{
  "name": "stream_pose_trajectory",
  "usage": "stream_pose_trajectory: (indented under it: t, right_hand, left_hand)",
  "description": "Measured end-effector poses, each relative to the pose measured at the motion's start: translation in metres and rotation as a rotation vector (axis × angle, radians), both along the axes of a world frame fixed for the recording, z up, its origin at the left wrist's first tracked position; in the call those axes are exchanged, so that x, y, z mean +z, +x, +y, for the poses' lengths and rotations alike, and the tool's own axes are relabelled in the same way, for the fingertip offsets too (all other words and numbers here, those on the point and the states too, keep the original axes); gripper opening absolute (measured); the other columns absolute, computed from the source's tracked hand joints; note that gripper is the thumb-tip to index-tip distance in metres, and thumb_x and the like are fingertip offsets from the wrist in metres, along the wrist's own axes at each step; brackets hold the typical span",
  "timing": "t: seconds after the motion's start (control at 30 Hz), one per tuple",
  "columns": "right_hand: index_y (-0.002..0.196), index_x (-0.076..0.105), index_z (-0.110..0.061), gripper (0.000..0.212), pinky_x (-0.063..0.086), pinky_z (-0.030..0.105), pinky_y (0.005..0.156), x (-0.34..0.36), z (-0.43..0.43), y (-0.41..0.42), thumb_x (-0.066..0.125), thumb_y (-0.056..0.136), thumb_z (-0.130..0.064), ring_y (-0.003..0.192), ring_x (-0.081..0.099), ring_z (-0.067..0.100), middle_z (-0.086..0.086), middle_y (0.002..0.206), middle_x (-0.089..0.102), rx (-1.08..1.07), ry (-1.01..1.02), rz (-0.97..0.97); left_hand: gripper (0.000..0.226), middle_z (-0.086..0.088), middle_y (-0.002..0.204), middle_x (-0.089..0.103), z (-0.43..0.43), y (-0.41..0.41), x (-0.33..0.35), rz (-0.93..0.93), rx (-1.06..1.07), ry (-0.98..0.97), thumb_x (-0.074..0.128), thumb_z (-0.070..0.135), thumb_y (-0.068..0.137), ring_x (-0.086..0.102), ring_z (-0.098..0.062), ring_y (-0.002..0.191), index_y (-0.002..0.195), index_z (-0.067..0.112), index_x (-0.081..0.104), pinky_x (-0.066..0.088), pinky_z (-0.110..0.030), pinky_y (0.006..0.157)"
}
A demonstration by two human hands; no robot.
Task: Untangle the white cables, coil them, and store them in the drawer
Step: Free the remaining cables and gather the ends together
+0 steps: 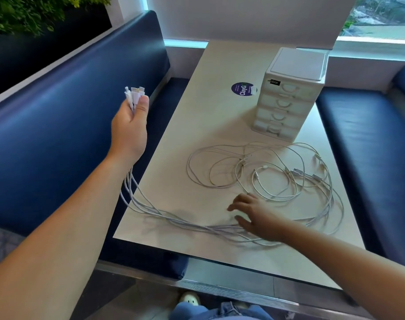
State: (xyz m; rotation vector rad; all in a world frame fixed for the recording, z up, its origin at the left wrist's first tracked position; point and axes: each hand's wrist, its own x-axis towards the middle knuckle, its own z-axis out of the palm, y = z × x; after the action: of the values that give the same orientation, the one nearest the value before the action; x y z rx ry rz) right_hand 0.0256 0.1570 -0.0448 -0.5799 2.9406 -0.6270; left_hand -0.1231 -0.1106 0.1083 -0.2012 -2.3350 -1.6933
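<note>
My left hand [130, 122] is raised over the blue bench, left of the table, and grips a bundle of white cable ends with their plugs sticking up past my fingers. From that hand several white cables [261, 179] hang down, run along the table's near edge and spread into loose tangled loops in the middle of the table. My right hand [254, 214] hovers over or rests on the strands near the front edge, fingers spread and straight, gripping nothing. A small white drawer unit [289, 95] with several shut drawers stands behind the loops.
The cream table [220, 125] carries a round purple sticker [242, 89] left of the drawer unit. Blue upholstered benches [58, 116] flank the table on both sides. A window and blind lie behind, and a planter at the upper left.
</note>
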Motion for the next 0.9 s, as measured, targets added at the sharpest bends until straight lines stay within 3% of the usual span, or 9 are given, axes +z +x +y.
stream_pose_trajectory:
  t: [0.07, 0.17, 0.27, 0.43, 0.53, 0.63, 0.77, 0.9]
  right_hand:
    - [0.109, 0.066, -0.019, 0.024, 0.05, 0.039, 0.085, 0.001, 0.024, -0.002, 0.056, 0.087, -0.023, 0.094, 0.056, 0.026, 0.003, 0.105, 0.061, -0.102, -0.013, 0.041]
    - [0.098, 0.069, -0.018, 0.015, 0.051, 0.037, 0.078, 0.004, 0.056, -0.009, 0.062, 0.085, -0.016, 0.087, 0.057, 0.027, 0.002, 0.095, 0.064, -0.227, 0.014, 0.09]
    - [0.096, 0.071, -0.016, 0.013, 0.042, 0.024, 0.075, 0.009, 0.076, -0.022, 0.063, 0.086, -0.015, 0.088, 0.06, 0.023, 0.001, 0.095, 0.066, -0.345, 0.047, 0.078]
    - [0.088, 0.072, -0.015, 0.011, 0.042, 0.025, 0.068, 0.009, 0.083, -0.054, 0.064, 0.086, -0.022, 0.08, 0.062, 0.026, 0.003, 0.087, 0.066, -0.46, -0.006, 0.047]
    - [0.081, 0.071, -0.022, 0.021, 0.048, 0.029, 0.069, 0.009, 0.068, -0.066, 0.067, 0.083, -0.042, 0.075, 0.059, 0.019, -0.003, 0.081, 0.062, -0.437, -0.057, -0.009]
    - [0.083, 0.069, -0.03, 0.028, 0.043, 0.027, 0.065, 0.01, 0.049, -0.072, 0.067, 0.076, -0.057, 0.079, 0.056, 0.012, -0.014, 0.084, 0.055, -0.379, 0.064, -0.072]
    - [0.093, 0.072, -0.02, 0.017, 0.026, 0.023, 0.067, 0.007, 0.038, -0.078, 0.067, 0.083, -0.033, 0.092, 0.055, 0.016, -0.005, 0.098, 0.059, -0.366, 0.04, -0.13]
    - [0.094, 0.065, -0.024, 0.013, 0.032, 0.025, 0.064, 0.01, 0.044, -0.082, 0.056, 0.088, -0.031, 0.084, 0.058, 0.016, -0.008, 0.096, 0.06, -0.396, 0.034, -0.057]
  left_hand:
    - [0.024, 0.01, 0.068, 0.042, 0.008, 0.006, -0.004, -0.005, -0.027, -0.033, 0.042, 0.045, 0.102, 0.038, -0.004, 0.058, 0.087, 0.03, 0.053, 0.037, -0.023, 0.06]
    - [0.029, 0.01, 0.068, 0.04, 0.022, 0.016, -0.008, 0.001, -0.048, -0.081, 0.045, 0.041, 0.102, 0.036, -0.003, 0.056, 0.077, 0.027, 0.044, 0.034, -0.012, 0.054]
    - [0.032, 0.01, 0.066, 0.039, 0.036, 0.023, -0.013, 0.003, -0.053, -0.084, 0.046, 0.037, 0.102, 0.039, 0.003, 0.05, 0.072, 0.029, 0.04, 0.033, -0.007, 0.051]
    - [0.037, 0.008, 0.064, 0.038, 0.052, 0.026, -0.02, -0.036, -0.076, -0.084, 0.047, 0.042, 0.101, 0.034, 0.0, 0.049, 0.071, 0.022, 0.039, 0.03, -0.01, 0.048]
    - [0.037, 0.009, 0.063, 0.036, 0.06, 0.025, -0.024, -0.051, -0.075, -0.075, 0.047, 0.042, 0.101, 0.033, -0.001, 0.051, 0.072, 0.019, 0.039, 0.03, -0.013, 0.05]
    - [0.039, 0.01, 0.062, 0.036, 0.065, 0.024, -0.027, -0.068, -0.091, -0.066, 0.048, 0.045, 0.1, 0.03, -0.004, 0.054, 0.072, 0.019, 0.036, 0.03, -0.021, 0.054]
    - [0.04, 0.011, 0.062, 0.035, 0.066, 0.024, -0.028, -0.065, -0.105, -0.066, 0.047, 0.045, 0.1, 0.029, -0.005, 0.055, 0.071, 0.019, 0.036, 0.03, -0.025, 0.057]
    - [0.04, 0.011, 0.061, 0.036, 0.062, 0.022, -0.027, -0.078, -0.096, -0.063, 0.046, 0.045, 0.1, 0.03, -0.004, 0.053, 0.077, 0.012, 0.043, 0.031, -0.018, 0.054]
